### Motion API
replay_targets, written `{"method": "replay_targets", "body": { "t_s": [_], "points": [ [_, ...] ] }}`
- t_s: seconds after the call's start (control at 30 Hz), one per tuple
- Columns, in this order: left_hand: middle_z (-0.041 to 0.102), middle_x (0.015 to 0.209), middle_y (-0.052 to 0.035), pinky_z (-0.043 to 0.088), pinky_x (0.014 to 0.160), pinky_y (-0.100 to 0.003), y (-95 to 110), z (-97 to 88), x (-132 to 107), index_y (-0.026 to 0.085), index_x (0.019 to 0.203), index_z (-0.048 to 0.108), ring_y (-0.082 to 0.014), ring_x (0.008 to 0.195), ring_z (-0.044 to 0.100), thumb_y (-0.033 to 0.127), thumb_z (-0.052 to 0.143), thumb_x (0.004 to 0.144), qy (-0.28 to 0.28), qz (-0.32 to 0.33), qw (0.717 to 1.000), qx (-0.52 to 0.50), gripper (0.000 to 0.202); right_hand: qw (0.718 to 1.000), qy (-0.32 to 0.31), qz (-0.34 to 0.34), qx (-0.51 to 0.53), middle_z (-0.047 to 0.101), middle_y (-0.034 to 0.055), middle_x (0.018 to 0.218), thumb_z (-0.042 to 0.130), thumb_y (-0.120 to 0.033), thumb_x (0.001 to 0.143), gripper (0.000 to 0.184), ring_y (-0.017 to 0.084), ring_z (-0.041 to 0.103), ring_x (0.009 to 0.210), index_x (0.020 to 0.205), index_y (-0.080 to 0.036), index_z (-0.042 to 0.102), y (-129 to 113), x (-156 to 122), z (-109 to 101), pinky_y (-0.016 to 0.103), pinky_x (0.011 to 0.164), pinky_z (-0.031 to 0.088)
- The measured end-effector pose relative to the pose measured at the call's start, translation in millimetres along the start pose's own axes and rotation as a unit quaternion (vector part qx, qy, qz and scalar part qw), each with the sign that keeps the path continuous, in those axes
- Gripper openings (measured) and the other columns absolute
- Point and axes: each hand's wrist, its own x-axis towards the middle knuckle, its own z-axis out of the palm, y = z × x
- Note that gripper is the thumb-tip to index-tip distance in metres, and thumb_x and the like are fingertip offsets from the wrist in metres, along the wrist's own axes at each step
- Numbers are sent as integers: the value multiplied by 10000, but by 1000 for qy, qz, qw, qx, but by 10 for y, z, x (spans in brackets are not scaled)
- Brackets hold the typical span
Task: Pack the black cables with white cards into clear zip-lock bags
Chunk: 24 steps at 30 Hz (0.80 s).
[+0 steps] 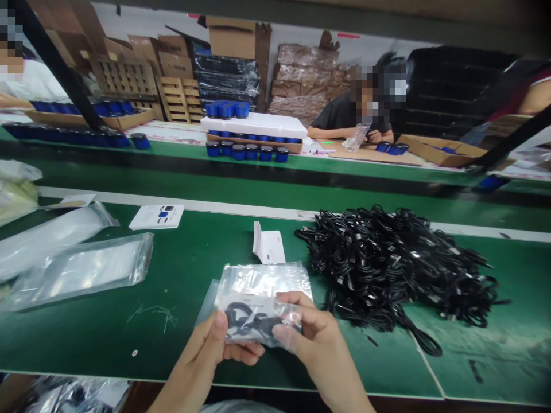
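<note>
Two grips | left hand, right hand | closed on plastic bag | cable inside

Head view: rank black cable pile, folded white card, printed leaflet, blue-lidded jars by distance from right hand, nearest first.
From the right hand:
1. Black cable pile, just ahead and to the right.
2. Folded white card, ahead on the same bench.
3. Printed leaflet, ahead and left.
4. Blue-lidded jars, on the far bench.

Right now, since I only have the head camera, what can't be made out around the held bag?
Black cable in the clear plastic bag: head view, ends hidden by the left hand and right hand.
Card in the bag: head view, print blurred by plastic glare.
Black cable heap: head view, inner cables hidden by upper ones.
</note>
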Motion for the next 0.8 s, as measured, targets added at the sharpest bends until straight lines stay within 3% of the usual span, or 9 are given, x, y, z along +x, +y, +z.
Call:
{"method": "replay_targets", "body": {
  "t_s": [0.13,0.2,0.3,0.4,0.47,0.57,0.67,0.73,0.8],
  "points": [
    [743,660,-62,576,624,-250,-52,8,-18,146,741,734,-180,620,688,620,694,671,19,23,998,60,481,993,9,-82,-89,665,69,1063,778,-270,720,35,255,601,1021,691,-257,763,-47,11,45,378,877,459],
    [732,643,-48,573,597,-252,-72,25,-21,149,726,719,-163,582,667,567,755,634,48,12,995,81,430,987,-37,-111,-112,686,65,1063,743,-304,771,40,255,592,1059,778,-298,782,-74,7,31,390,902,455],
    [739,792,-50,586,588,-305,-88,70,-9,164,842,705,-196,678,670,536,795,598,96,-24,995,7,453,986,-120,-95,-69,699,58,1078,573,-368,907,195,223,639,1004,955,-328,758,-110,-17,-23,374,874,487],
    [720,905,-28,582,617,-307,-76,96,10,206,970,689,-199,771,656,450,831,590,109,-41,989,-89,473,985,-105,-113,-77,659,61,1155,663,-385,839,229,233,620,1053,1046,-307,718,-133,-47,-55,365,906,469],
    [719,900,-25,573,667,-298,-57,39,20,213,962,697,-189,784,657,435,813,630,86,-42,989,-113,415,981,-82,-124,-122,674,52,1065,725,-283,788,161,211,637,979,947,-257,726,-153,-56,-53,311,854,482],
    [738,924,-54,555,753,-286,-11,-191,38,211,960,721,-210,850,675,527,758,661,33,-40,996,-77,436,975,-72,-130,-167,674,19,832,570,-167,884,131,150,638,779,814,-206,673,-235,-48,-52,245,713,478],
    [742,1001,-57,528,841,-278,69,-408,54,266,1077,697,-240,959,668,588,728,653,-38,37,998,40,534,961,-112,-145,-207,643,7,798,519,-153,907,151,140,610,759,809,-198,626,-374,-28,-58,241,699,458],
    [727,1073,-44,511,876,-280,132,-416,57,308,1119,677,-245,1015,652,522,759,657,-64,77,986,134,515,944,-165,-152,-240,642,9,836,541,-149,897,130,146,604,800,813,-201,625,-453,-16,-47,250,728,452],
    [744,915,-29,530,747,-236,182,-313,56,288,944,740,-204,848,680,427,754,703,-63,83,971,216,278,931,-203,-156,-261,642,10,858,564,-154,888,118,152,599,819,807,-205,633,-487,-14,-26,259,739,449]
  ]
}}
